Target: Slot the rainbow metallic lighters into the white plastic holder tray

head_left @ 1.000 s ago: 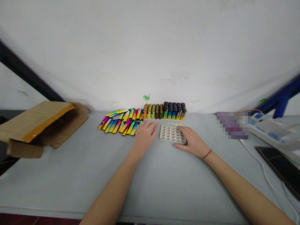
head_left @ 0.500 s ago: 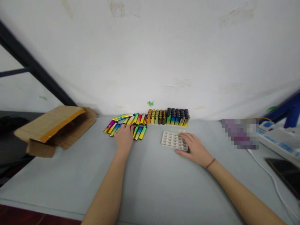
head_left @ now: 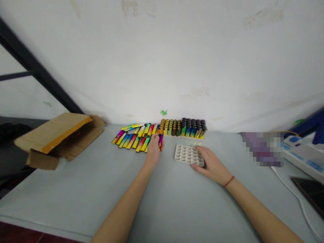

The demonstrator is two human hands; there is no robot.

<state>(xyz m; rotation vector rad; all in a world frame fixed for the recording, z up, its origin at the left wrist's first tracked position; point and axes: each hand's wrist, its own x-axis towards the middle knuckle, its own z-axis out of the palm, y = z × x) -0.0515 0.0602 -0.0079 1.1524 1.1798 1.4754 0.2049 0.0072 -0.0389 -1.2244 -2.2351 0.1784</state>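
"White pocketed tray (head_left: 187,155), where is it?"

"On the grey table (head_left: 162,209), its right end gripped by the right hand (head_left: 212,165), thumb in front."

"And the left hand (head_left: 153,150)?"

"Fingers closed around a purple lighter (head_left: 161,139), beside the loose multicoloured lighters (head_left: 130,141)."

"What crowds them?"

"2 blocks of upright lighters (head_left: 193,131) behind; open cardboard box (head_left: 65,131) far left; power strip (head_left: 300,156), dark phone (head_left: 310,192) right."

From where I stand I can't read a word or a number anywhere. The green mark (head_left: 164,112) on the wall (head_left: 141,67) looks like a scribble, and the blue patches (head_left: 315,165) on the white power strip (head_left: 301,152) are too blurred to make out.
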